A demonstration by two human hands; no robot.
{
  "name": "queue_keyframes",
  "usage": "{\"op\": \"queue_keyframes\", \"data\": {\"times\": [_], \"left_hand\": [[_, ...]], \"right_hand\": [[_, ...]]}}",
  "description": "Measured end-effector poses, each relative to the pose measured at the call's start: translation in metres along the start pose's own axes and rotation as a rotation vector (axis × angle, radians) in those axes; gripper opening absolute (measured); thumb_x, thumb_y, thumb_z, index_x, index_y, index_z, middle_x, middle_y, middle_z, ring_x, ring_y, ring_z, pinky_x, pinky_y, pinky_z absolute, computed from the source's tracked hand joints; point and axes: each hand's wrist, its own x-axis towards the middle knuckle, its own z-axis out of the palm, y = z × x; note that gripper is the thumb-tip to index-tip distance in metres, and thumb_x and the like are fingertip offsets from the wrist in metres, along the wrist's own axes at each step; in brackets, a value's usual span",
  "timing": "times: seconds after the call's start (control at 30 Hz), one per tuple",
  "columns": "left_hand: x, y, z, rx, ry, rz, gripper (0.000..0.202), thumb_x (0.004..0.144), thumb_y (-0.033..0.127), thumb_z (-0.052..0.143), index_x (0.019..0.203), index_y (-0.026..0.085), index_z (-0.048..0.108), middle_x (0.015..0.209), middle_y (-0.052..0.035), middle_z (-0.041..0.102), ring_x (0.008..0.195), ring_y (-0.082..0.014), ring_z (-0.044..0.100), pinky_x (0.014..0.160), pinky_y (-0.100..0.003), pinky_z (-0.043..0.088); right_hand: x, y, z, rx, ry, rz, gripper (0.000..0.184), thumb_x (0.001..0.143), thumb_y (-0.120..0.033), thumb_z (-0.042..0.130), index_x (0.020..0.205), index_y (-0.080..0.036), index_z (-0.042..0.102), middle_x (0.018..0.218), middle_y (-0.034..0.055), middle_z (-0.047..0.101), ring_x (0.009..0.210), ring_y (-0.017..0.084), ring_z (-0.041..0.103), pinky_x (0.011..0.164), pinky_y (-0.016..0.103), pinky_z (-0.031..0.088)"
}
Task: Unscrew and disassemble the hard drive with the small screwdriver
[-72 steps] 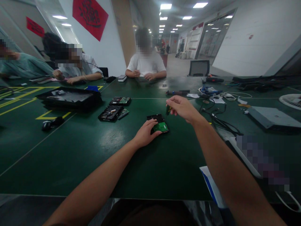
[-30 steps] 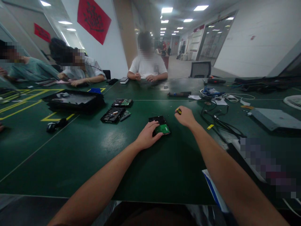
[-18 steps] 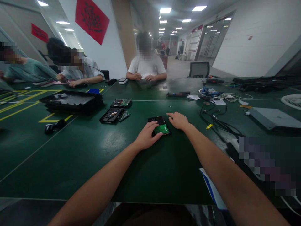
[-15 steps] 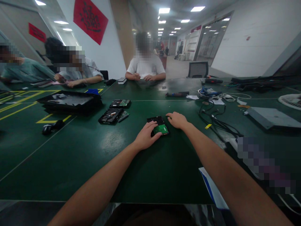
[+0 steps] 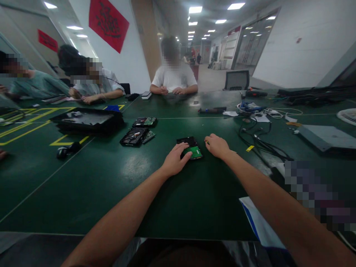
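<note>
A black hard drive [image 5: 196, 152] with a green circuit board lies on the dark green table in front of me. My left hand [image 5: 176, 158] rests over its left side, fingers on the casing and thumb near the board, holding it. To the right of the drive and apart from it is my right hand [image 5: 217, 145], its fingers curled round a slim screwdriver [image 5: 207, 142]. A yellow bit of the tool shows at the fingertips, and a thin shaft sticks out by the wrist; the rest is hidden in the hand.
More hard drives [image 5: 134, 136] and a loose circuit board [image 5: 149, 137] lie left. Beyond them stands a black tray [image 5: 91, 120], with a black cable [image 5: 68, 150] nearby. Dark cables [image 5: 258, 139] and a grey metal box [image 5: 328, 137] are right. A person [image 5: 174, 79] sits opposite.
My right hand has moved slightly away from the hard drive and turned, so the thin shaft now shows beside the wrist. My left hand stays on the drive. The view has shifted slightly.
</note>
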Motion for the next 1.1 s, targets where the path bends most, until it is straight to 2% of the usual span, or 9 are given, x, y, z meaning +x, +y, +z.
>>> {"op": "queue_keyframes", "data": {"times": [0.3,0.53,0.9,1.1], "left_hand": [[0.0,0.0,-0.001,-0.018,0.039,0.015,0.044,0.103,0.044,0.048,0.137,0.019,0.061,0.148,-0.0126,0.057,0.143,-0.0253,0.049,0.121,-0.048,0.038],[0.001,-0.004,0.001,-0.014,0.099,-0.043,0.041,0.104,0.042,0.046,0.134,0.019,0.062,0.148,-0.0129,0.056,0.143,-0.0266,0.048,0.121,-0.05,0.038],[0.003,-0.012,0.004,-0.006,0.212,-0.169,0.036,0.104,0.039,0.044,0.128,0.02,0.063,0.143,-0.0134,0.056,0.138,-0.0267,0.053,0.118,-0.048,0.042],[0.003,-0.009,0.003,-0.027,0.207,-0.18,0.035,0.104,0.038,0.044,0.128,0.021,0.063,0.142,-0.0127,0.057,0.137,-0.027,0.054,0.116,-0.049,0.045]], "right_hand": [[-0.018,-0.006,0.002,0.029,0.065,0.048,0.03,0.106,-0.034,0.043,0.121,-0.021,0.065,0.123,0.0122,0.061,0.09,0.022,0.066,0.069,0.03,0.047],[-0.022,-0.007,-0.002,0.035,0.041,0.062,0.031,0.107,-0.034,0.041,0.121,-0.02,0.064,0.125,0.0131,0.061,0.092,0.023,0.066,0.073,0.032,0.049],[-0.02,-0.001,0.003,0.044,0.042,0.048,0.027,0.106,-0.036,0.043,0.117,-0.021,0.062,0.122,0.0118,0.06,0.091,0.024,0.066,0.072,0.033,0.049],[-0.018,-0.006,0.0,0.035,0.002,0.091,0.027,0.106,-0.034,0.039,0.121,-0.021,0.058,0.124,0.0129,0.057,0.093,0.024,0.066,0.071,0.033,0.049]]}}
